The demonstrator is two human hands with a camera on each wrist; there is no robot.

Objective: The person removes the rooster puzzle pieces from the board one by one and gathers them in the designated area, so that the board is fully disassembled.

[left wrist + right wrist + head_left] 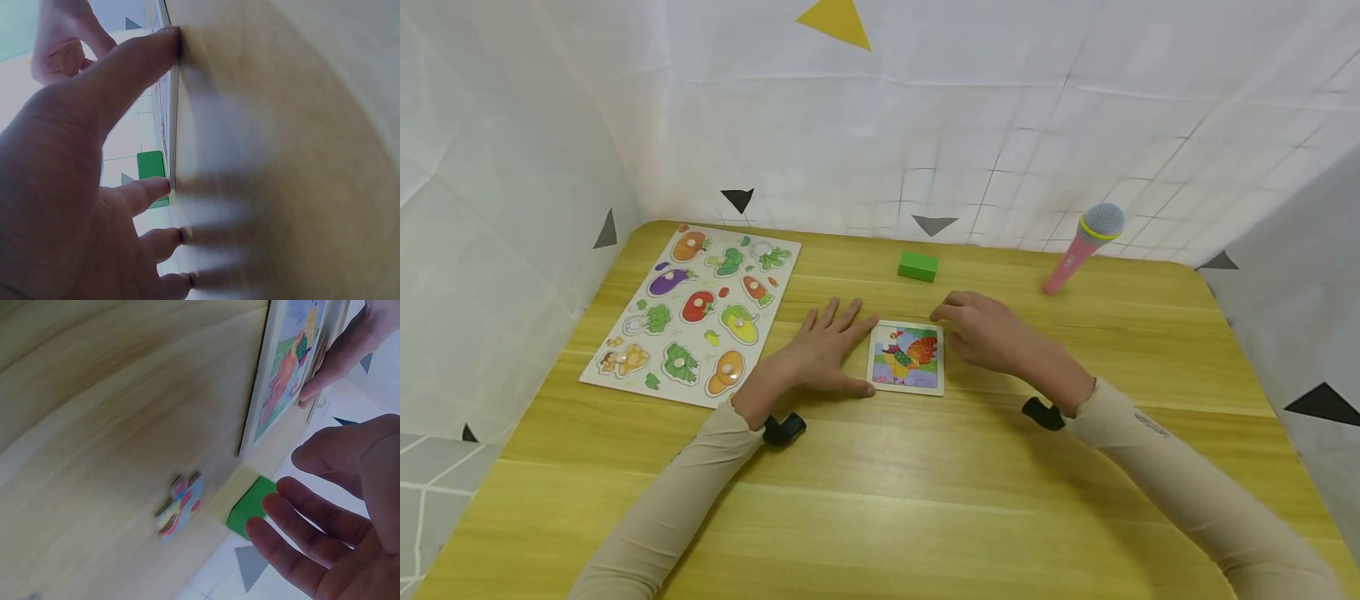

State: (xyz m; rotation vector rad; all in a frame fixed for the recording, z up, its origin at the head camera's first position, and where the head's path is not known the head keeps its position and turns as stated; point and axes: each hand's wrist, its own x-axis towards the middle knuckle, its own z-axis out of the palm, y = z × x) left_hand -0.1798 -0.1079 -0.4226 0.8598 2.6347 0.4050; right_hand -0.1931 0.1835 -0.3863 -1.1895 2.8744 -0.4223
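A small square jigsaw puzzle (907,358) with a colourful bird picture in a pale frame lies at the middle of the table. My left hand (823,354) spreads over the wood on its left, thumb and index fingertip at the frame's left corners. Just right of the puzzle hovers my right hand (985,333), its fingers loosely bent with nothing between them. In the right wrist view a loose jigsaw piece (181,506), blue with red and yellow, lies on the table near those fingers; in the head view my right hand hides it.
A vegetable peg-puzzle board (700,312) lies on the left of the table (880,517). Behind the small puzzle sits a green block (917,267). A pink toy microphone (1082,247) is at the back right. White patterned sheeting (880,133) closes off the back and sides.
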